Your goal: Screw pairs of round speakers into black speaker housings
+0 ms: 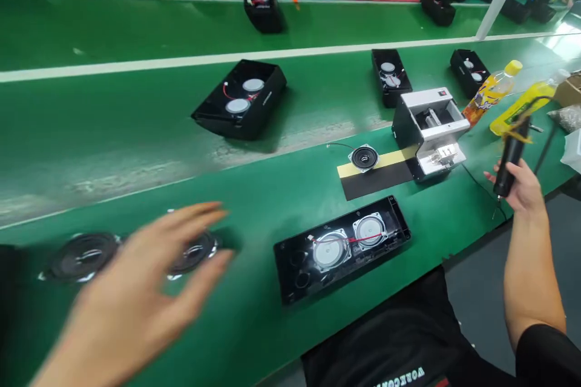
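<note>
My left hand (pixel 149 284), blurred, hovers at the lower left with thumb and fingers apart and nothing between them. Behind and beside it are two round black speakers, one farther left (pixel 86 256) and one (pixel 193 254) partly covered by the fingers. At the right, my right hand (pixel 521 184) holds a black electric screwdriver (pixel 511 157), its tip pointing down. Between the hands a black speaker housing (pixel 295 275) lies on the green bench (pixel 245 326), with two round white-backed speakers and a red wire inside.
A grey-white machine (pixel 433 127) stands behind the housing, beside a loose speaker (pixel 364 158) on a black and yellow mat (pixel 379 181). Two bottles, one orange-labelled (pixel 490 94) and one yellow (pixel 524 109), are at the right. More housings, one nearer (pixel 267 103), sit on the belt (pixel 136 109).
</note>
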Available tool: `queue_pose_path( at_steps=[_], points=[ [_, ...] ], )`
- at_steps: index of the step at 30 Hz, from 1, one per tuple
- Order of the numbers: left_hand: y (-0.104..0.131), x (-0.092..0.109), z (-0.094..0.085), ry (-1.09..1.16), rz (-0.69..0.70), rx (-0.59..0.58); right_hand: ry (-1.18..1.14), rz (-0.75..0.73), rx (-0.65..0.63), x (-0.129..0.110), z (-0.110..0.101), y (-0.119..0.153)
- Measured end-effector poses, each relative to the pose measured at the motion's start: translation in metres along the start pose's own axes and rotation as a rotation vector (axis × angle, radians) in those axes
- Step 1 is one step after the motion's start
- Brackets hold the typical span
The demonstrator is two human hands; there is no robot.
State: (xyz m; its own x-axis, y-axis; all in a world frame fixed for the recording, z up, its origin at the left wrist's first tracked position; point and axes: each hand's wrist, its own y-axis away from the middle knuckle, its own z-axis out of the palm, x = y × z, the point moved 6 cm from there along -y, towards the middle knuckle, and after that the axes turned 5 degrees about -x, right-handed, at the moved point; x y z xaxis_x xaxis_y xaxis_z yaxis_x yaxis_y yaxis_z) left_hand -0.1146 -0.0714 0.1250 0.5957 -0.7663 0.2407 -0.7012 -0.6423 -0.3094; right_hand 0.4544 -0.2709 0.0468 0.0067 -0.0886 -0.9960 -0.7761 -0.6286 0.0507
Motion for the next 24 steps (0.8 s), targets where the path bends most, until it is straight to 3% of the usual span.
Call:
queue_pose_path(
  at_steps=[4, 7, 12, 15, 18, 20, 24],
  points=[
    [-0.010, 0.092, 0.052, 0.119, 0.253, -0.200, -0.190, -0.128, -0.134, -0.046, 0.010, 0.038],
    [-0.021, 0.124, 0.075, 0.074, 0.287, -0.268, -0.282, -0.185, -0.274, -0.078, 0.035, 0.057],
    [-0.025, 0.112, 0.100, 0.020, 0.275, -0.307, -0.311, -0.308, -0.481, -0.115, 0.068, 0.059],
    [-0.024, 0.105, 0.105, -0.007, 0.284, -0.318, -0.258, -0.391, -0.554, -0.133, 0.083, 0.052],
    [-0.028, 0.106, 0.103, 0.007, 0.301, -0.310, -0.231, -0.451, -0.471, -0.152, 0.106, 0.043],
    [-0.033, 0.110, 0.101, 0.022, 0.304, -0.294, -0.335, -0.622, -0.364, -0.166, 0.122, 0.042],
    [-0.045, 0.123, 0.105, 0.027, 0.358, -0.279, -0.271, -0.800, -0.204, -0.165, 0.152, 0.033]
  ],
)
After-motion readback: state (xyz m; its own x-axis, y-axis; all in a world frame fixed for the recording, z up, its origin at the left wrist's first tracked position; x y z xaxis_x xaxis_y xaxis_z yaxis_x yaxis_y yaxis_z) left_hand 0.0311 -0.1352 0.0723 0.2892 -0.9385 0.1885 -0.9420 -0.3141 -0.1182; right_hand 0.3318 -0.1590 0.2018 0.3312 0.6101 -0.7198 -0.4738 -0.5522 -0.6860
